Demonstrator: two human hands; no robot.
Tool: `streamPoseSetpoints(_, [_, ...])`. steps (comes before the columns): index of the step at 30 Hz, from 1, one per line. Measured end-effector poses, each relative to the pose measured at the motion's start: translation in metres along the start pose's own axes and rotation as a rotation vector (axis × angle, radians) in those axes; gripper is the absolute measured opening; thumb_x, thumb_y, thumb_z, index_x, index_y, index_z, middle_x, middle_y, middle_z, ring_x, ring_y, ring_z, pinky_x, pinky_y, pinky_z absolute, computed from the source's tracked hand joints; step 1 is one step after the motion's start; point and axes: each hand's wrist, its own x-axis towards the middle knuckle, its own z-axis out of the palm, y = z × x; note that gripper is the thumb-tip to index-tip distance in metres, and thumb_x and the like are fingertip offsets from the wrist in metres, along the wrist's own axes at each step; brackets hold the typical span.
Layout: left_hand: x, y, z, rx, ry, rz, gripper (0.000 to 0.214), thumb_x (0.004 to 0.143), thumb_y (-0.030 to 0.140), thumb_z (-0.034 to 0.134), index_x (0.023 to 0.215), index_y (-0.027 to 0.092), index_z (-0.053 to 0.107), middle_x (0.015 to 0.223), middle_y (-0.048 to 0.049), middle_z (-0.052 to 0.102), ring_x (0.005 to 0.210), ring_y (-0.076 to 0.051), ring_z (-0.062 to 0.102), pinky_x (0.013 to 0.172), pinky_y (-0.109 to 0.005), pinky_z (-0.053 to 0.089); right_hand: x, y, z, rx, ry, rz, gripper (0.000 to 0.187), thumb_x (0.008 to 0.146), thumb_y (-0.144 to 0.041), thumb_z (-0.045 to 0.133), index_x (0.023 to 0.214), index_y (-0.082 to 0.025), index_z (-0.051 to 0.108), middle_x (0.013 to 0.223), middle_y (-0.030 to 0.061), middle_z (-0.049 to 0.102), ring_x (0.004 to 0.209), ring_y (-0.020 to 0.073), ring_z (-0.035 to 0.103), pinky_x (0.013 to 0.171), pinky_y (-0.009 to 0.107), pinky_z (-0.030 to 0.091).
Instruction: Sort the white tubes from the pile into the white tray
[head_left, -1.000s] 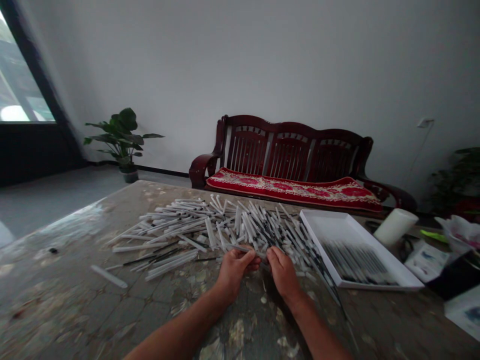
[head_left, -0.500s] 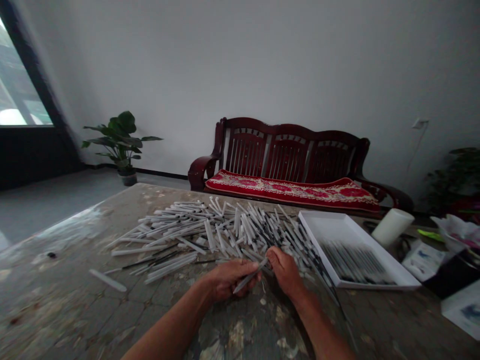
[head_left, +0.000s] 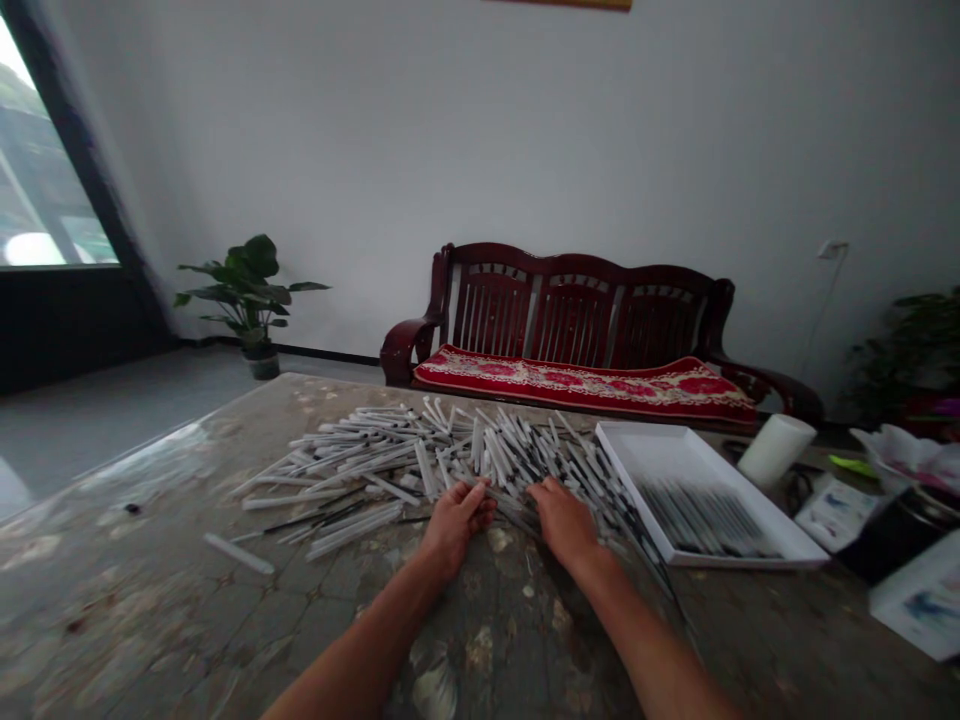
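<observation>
A heap of slim pen-like sticks [head_left: 367,455], dark or whitish and many in translucent sleeves, spreads across the table. At its front edge is my left hand [head_left: 454,522], thumb and fingers apart and loosely bent, with nothing plainly held. My right hand [head_left: 564,515] is a short way to the right, against the heap, its fingers closed and their tips hidden among the sticks. What those fingers hold I cannot make out. A few greyish sticks [head_left: 514,508] lie slanted between the two hands.
A white shallow tray [head_left: 731,562] holding a row of sleeved sticks stands to the right. Beyond it are a white roll [head_left: 776,448], a small white box [head_left: 836,515] and a dark container [head_left: 892,530]. One loose sleeve [head_left: 238,553] lies left on the patterned table [head_left: 225,640]. Behind is a wooden bench [head_left: 577,310].
My hands held one sleeved stick between them above the table. They have now parted and moved forward to the heap, the left hand loosening. The view has tilted slightly up.
</observation>
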Motion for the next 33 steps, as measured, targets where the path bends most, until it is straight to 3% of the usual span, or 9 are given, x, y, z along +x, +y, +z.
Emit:
streamPoseSetpoints(4, [-0.002,-0.007,-0.001,0.027,0.029,0.073,0.029,0.064,0.03,0.079,0.085,0.014,0.066,0.069,-0.0004,0.064,0.06,-0.01,0.064,0.054,-0.019,0.052,0.004,-0.002,-0.009,-0.102,-0.03,-0.014,0.026,0.084,-0.008,0.047,0.084,-0.024,0.067,0.095,0.006,0.064,0.079,0.0182,0.062,0.063,0.026,0.039])
streamPoseSetpoints(8, [-0.001,-0.008,-0.003,-0.018,0.069,0.107,0.026,0.065,0.028,0.079,0.082,0.013,0.065,0.066,-0.0008,0.065,0.06,-0.011,0.064,0.057,-0.021,0.053,-0.002,0.003,-0.014,-0.179,0.045,-0.03,0.021,0.084,-0.007,0.048,0.089,-0.02,0.065,0.098,0.0099,0.065,0.086,0.0224,0.063,0.067,0.029,0.042])
streamPoseSetpoints(14, [-0.002,-0.005,0.008,-0.034,0.16,0.066,0.013,0.074,0.019,0.072,0.077,0.013,0.061,0.064,0.0003,0.064,0.057,-0.009,0.064,0.056,-0.019,0.053,-0.022,0.004,-0.006,0.195,0.198,-0.033,0.024,0.088,-0.013,0.042,0.102,-0.02,0.06,0.1,0.0081,0.066,0.095,0.0205,0.062,0.081,0.029,0.045])
streamPoseSetpoints(19, [-0.002,-0.006,0.025,0.003,0.166,-0.005,0.018,0.072,0.019,0.073,0.067,0.013,0.057,0.057,-0.0014,0.063,0.053,-0.01,0.063,0.053,-0.019,0.053,-0.027,0.0,0.013,0.429,0.296,-0.024,0.029,0.085,-0.013,0.042,0.103,-0.018,0.063,0.101,0.0082,0.065,0.098,0.02,0.06,0.088,0.032,0.045])
streamPoseSetpoints(25, [0.007,-0.01,0.036,0.025,0.164,-0.03,0.022,0.071,0.02,0.074,0.065,0.014,0.055,0.057,-0.0015,0.062,0.053,-0.011,0.064,0.051,-0.021,0.053,-0.022,0.005,0.025,0.536,0.363,-0.036,0.031,0.084,-0.013,0.041,0.104,-0.018,0.064,0.1,0.008,0.065,0.097,0.0194,0.06,0.089,0.033,0.046])
streamPoseSetpoints(33, [0.007,-0.019,0.029,-0.072,0.155,0.027,0.017,0.075,0.021,0.072,0.072,0.013,0.057,0.064,-0.0014,0.064,0.059,-0.01,0.065,0.058,-0.021,0.056,-0.023,0.012,0.025,0.503,0.394,-0.024,0.031,0.083,-0.01,0.044,0.104,-0.019,0.066,0.099,0.0078,0.064,0.096,0.0201,0.06,0.086,0.033,0.047])
